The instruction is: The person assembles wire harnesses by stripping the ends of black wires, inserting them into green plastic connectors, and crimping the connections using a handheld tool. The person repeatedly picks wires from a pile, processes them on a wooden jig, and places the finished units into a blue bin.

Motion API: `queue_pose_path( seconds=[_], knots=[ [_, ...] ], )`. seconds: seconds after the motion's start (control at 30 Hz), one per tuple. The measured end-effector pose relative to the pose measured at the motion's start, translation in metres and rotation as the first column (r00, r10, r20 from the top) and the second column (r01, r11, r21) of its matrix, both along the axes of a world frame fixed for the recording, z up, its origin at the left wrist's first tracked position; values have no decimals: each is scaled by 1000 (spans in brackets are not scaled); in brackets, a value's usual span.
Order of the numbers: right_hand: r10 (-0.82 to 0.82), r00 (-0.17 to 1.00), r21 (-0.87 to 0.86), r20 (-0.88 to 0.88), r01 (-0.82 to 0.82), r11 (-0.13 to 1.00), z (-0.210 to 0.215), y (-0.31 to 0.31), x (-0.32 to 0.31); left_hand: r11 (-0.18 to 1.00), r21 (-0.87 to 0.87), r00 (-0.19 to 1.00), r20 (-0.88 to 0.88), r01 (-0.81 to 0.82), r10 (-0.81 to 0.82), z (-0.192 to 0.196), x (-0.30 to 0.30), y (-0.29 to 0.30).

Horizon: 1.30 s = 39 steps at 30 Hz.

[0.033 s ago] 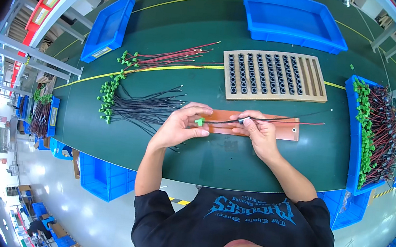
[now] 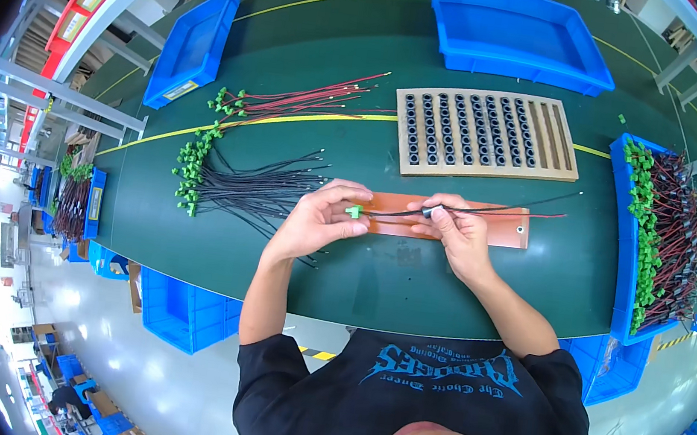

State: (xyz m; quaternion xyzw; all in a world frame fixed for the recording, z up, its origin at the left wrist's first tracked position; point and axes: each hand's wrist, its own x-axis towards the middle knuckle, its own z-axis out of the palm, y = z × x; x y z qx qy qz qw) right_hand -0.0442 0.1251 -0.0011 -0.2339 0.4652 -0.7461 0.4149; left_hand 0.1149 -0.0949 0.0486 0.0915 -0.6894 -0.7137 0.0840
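In my left hand [image 2: 313,224], closed fingers hold a green terminal connector [image 2: 354,211] with a black wire and a red wire running right from it. My right hand [image 2: 465,238] pinches a small black cylindrical sleeve [image 2: 428,212] around these wires. Past that hand, the black wire [image 2: 530,206] and the red wire [image 2: 548,216] stick out with free tips. Under both hands lies an orange-brown board [image 2: 498,228]. Black wires [image 2: 253,191] with green connectors are bunched left of my left hand, and red wires [image 2: 302,100] with connectors lie beyond them.
A wooden rack [image 2: 573,166] with rows of black sleeves stands beyond my hands. At the right, a blue bin [image 2: 624,275] holds finished-looking wire bundles. Two blue trays, one at the far left [image 2: 155,92] and one at the back [image 2: 526,73], sit on the green table [image 2: 442,301].
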Motion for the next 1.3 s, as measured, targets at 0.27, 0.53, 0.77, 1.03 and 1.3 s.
queue_pose_path(
  seconds=[0.27, 0.53, 0.77, 1.03, 1.3],
  knots=[
    [-16, 996, -31, 92, 19, 999, -8, -6, 2, 965, 166, 979, 27, -202, 200, -46, 13, -14],
    [-15, 995, 11, 102, 14, 1000, -12, -8, 5, 965, 27, 957, 138, -261, 255, -53, 5, -4],
    [-23, 996, -9, 89, 24, 1000, -14, -9, 5, 918, -210, 925, 110, -336, 364, -53, -4, 8],
    [-29, 998, -2, 59, 29, 1000, -14, -8, 5, 899, -224, 899, 146, -377, 414, -54, -9, 13],
    [-67, 998, 31, -11, 68, 997, -18, -8, 7, 922, -298, 919, 231, -245, 319, -35, -11, 7]
  ],
)
